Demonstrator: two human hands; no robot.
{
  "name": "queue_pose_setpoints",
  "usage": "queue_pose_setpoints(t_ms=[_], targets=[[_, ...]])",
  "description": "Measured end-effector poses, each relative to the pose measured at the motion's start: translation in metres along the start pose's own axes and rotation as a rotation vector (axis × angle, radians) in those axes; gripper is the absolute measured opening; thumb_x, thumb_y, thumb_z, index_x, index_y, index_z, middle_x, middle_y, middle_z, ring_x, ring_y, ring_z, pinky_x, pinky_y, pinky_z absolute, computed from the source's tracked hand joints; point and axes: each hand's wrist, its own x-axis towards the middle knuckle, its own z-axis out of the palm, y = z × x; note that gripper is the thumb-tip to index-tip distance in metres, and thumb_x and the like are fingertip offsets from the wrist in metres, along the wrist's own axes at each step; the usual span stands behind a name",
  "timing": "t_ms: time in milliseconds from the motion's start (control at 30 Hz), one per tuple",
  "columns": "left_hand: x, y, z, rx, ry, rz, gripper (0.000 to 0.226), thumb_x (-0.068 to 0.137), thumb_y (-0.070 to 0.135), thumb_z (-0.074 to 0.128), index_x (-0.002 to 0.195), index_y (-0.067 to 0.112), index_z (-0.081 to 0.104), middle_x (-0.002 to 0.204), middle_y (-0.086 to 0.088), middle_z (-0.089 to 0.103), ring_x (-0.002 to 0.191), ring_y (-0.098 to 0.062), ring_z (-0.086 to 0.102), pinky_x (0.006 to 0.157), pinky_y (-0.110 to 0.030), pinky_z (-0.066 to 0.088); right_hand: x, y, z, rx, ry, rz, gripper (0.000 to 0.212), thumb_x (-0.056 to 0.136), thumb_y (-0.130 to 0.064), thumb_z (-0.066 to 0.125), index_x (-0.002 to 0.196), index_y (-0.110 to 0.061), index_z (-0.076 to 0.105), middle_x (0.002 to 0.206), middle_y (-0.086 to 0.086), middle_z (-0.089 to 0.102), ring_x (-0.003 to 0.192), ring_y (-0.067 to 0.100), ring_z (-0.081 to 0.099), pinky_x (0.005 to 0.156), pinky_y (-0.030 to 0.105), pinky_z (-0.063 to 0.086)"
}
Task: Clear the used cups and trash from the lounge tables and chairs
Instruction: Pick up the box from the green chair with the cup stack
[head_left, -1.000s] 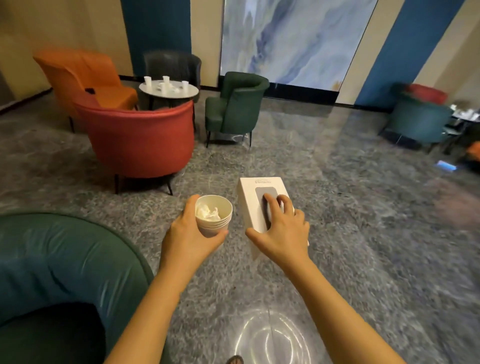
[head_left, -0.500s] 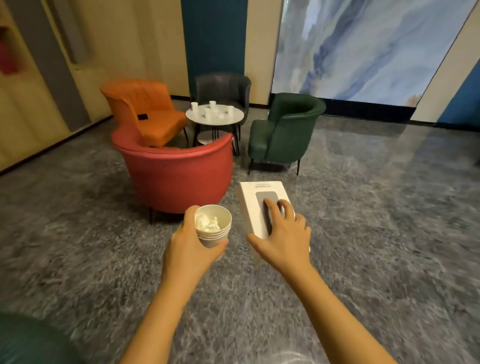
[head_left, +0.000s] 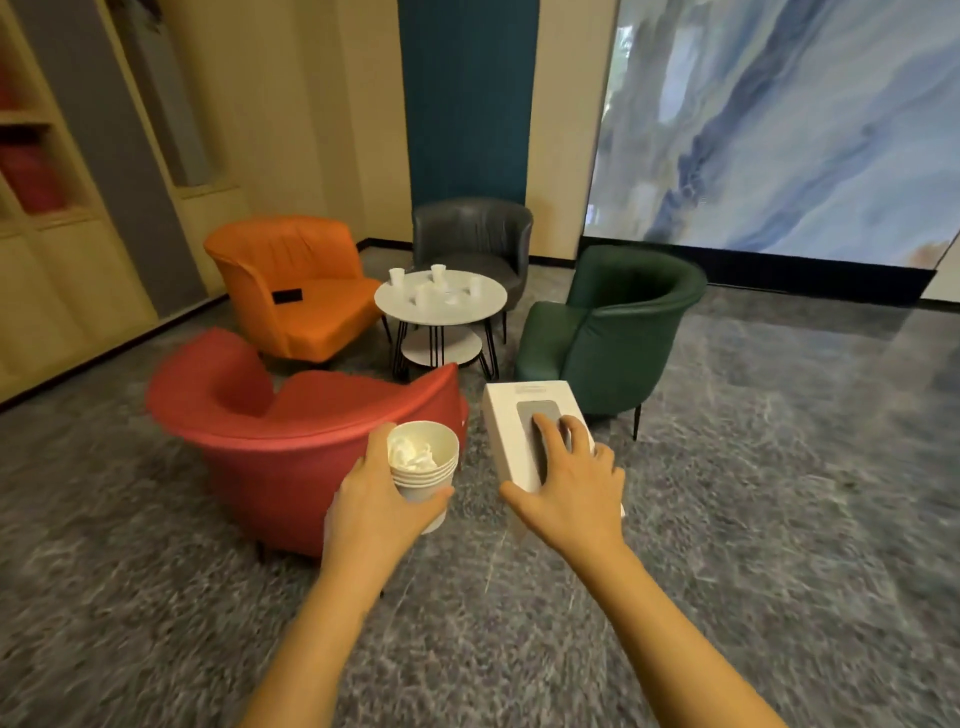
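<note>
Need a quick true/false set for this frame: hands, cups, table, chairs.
1. The left hand holds a stack of paper cups with crumpled tissue in the top one. True.
2. The right hand is empty. False: it grips a white box.
3. Cups stand on the round table. True.
4. The orange chair has a bare seat. False: a small black item lies on it.
5. The red chair is the chair nearest the hands. True.
</note>
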Motion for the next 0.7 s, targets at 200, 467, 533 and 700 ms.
queue_pose_setpoints(t_ms=[200, 467, 533, 700], targets=[[0.131, 0.011, 0.080, 0.012, 0.036, 0.009, 0.072, 0.064, 0.035, 0.077, 0.124, 0.026, 0.039, 0.116, -0.004, 0.060, 0.104, -0.031, 0.056, 0.080, -0.041, 0.048, 0.142, 0.055, 0.042, 0.015, -0.020, -0.010, 0.073, 0.068, -0.061, 0.050, 0.131, -0.031, 0.028, 0.140, 0.000, 0.028, 0.109, 0.035, 0.035, 0.086, 0.043, 0.031], [0.356, 0.004, 0.216, 0.005, 0.065, -0.003, 0.071, 0.063, 0.031, 0.078, 0.123, 0.020, 0.042, 0.118, -0.006, 0.052, 0.108, -0.030, 0.052, 0.080, -0.039, 0.044, 0.388, 0.120, 0.115, -0.028, -0.055, -0.030, 0.071, 0.070, -0.059, 0.054, 0.131, -0.030, 0.030, 0.140, 0.002, 0.029, 0.107, 0.034, 0.036, 0.084, 0.040, 0.030], [0.414, 0.010, 0.240, 0.023, 0.072, -0.006, 0.071, 0.064, 0.028, 0.078, 0.125, 0.020, 0.041, 0.119, -0.007, 0.050, 0.108, -0.032, 0.050, 0.077, -0.036, 0.040, 0.447, 0.131, 0.126, -0.042, -0.056, -0.039, 0.072, 0.070, -0.059, 0.054, 0.132, -0.030, 0.029, 0.140, 0.002, 0.028, 0.107, 0.034, 0.036, 0.085, 0.041, 0.030], [0.537, 0.013, 0.298, 0.015, 0.054, 0.000, 0.067, 0.067, 0.025, 0.076, 0.123, 0.018, 0.041, 0.123, -0.008, 0.048, 0.108, -0.031, 0.050, 0.074, -0.033, 0.038, 0.567, 0.168, 0.162, -0.046, -0.075, -0.007, 0.075, 0.070, -0.061, 0.053, 0.134, -0.031, 0.027, 0.143, 0.002, 0.026, 0.112, 0.035, 0.035, 0.092, 0.044, 0.031]])
